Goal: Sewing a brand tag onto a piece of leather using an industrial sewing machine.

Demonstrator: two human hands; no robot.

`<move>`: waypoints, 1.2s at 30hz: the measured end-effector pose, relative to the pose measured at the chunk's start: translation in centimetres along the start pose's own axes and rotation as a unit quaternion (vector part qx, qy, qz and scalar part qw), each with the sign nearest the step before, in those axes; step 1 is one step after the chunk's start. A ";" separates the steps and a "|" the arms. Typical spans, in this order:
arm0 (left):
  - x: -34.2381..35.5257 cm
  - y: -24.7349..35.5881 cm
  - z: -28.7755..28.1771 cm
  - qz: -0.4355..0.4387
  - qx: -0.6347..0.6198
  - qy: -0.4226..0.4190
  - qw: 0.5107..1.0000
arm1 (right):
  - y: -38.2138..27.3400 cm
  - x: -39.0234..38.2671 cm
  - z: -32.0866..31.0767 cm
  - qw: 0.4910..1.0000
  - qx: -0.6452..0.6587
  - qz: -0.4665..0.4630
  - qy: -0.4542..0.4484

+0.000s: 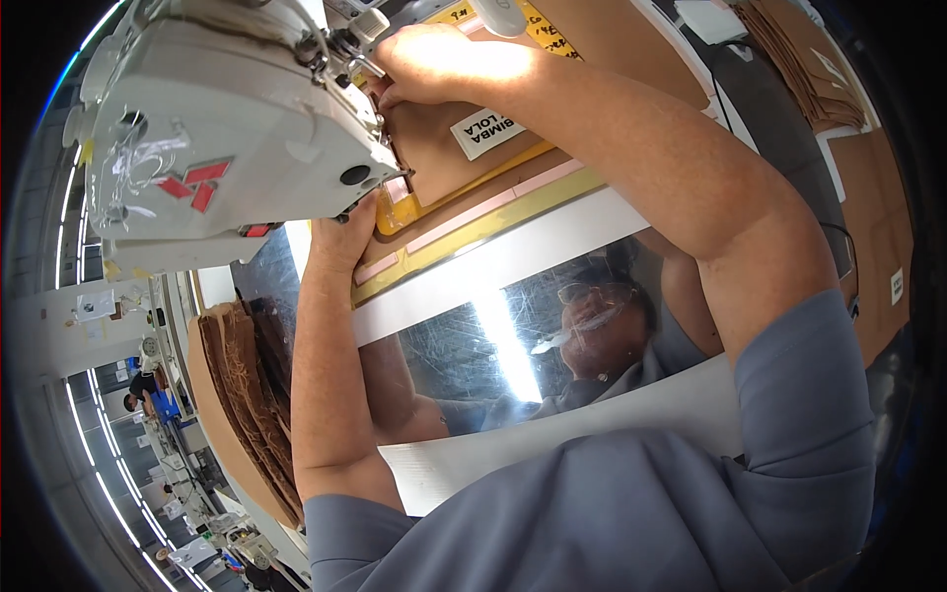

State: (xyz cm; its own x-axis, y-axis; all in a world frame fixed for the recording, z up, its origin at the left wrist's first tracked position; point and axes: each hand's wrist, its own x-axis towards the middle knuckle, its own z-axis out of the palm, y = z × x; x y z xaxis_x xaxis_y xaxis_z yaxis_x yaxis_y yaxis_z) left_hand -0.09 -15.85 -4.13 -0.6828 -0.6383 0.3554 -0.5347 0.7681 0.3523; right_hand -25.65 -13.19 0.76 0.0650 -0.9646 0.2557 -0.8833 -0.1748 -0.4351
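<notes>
A white sewing machine point(247, 128) with red marks on its housing stands at the upper left. Under its needle side lies a brown panel point(434, 163), bearing a white printed label point(486, 131), over a yellow template point(400, 212) with pink strips. My right hand point(424, 64) rests on the far part of the panel, close to the needle area, fingers loosely apart; strong light washes out its back and the machine partly covers the fingertips. At the near corner of the template is my left hand point(345, 235). The machine head hides its fingers, so their grip cannot be made out.
A shiny metal plate point(444, 345) on the near table reflects the wearer. Stacked brown pieces point(242, 395) with frayed edges lie at the left. More brown panels point(799, 69) are piled at the far right, near a dark cable point(725, 99). Other workstations appear at far left.
</notes>
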 end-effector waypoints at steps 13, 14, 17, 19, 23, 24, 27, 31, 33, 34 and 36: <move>2.3 -1.5 -3.2 0.067 -0.014 -0.037 0.997 | 0.8 2.5 0.8 0.999 -0.036 0.037 -0.007; 2.8 -1.3 -3.1 0.075 -0.002 -0.035 0.997 | 0.7 2.6 0.9 0.999 -0.035 0.038 -0.006; 4.2 -0.3 -2.2 0.103 0.032 -0.026 0.994 | 0.8 2.8 1.8 0.994 -0.085 0.055 0.038; 3.8 0.9 -1.6 0.118 0.053 -0.019 0.991 | 0.9 2.7 1.7 0.990 -0.120 0.035 0.067; 4.5 1.3 -1.4 0.145 0.094 -0.003 0.985 | 0.2 1.9 0.6 0.996 -0.058 0.056 0.039; 4.7 1.4 -1.4 0.152 0.105 0.001 0.983 | 0.0 1.7 0.4 0.996 -0.047 0.058 0.046; 5.4 2.3 -1.2 0.176 0.137 0.012 0.975 | 0.0 1.7 0.4 0.996 -0.052 0.055 0.055; 6.1 3.5 -1.4 0.196 0.169 0.023 0.966 | -0.3 1.6 0.3 0.995 -0.056 0.055 0.058; 6.4 4.6 -1.5 0.195 0.157 -0.001 0.968 | -0.3 1.5 0.5 0.994 -0.058 0.058 0.068; 6.5 4.7 -1.6 0.195 0.156 -0.001 0.968 | -0.3 1.4 0.6 0.993 -0.061 0.060 0.078; 6.7 4.7 -1.5 0.188 0.201 -0.016 0.961 | -0.1 1.0 0.8 0.992 -0.070 0.053 0.088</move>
State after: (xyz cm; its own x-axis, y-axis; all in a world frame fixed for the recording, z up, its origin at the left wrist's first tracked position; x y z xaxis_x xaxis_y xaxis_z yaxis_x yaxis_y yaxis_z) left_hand -6.48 -16.58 1.21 -0.8770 -0.3146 0.3632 -0.3915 0.9061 -0.1605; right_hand -25.12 -14.33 0.35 -0.1032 -0.9241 0.3678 -0.9374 -0.0333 -0.3466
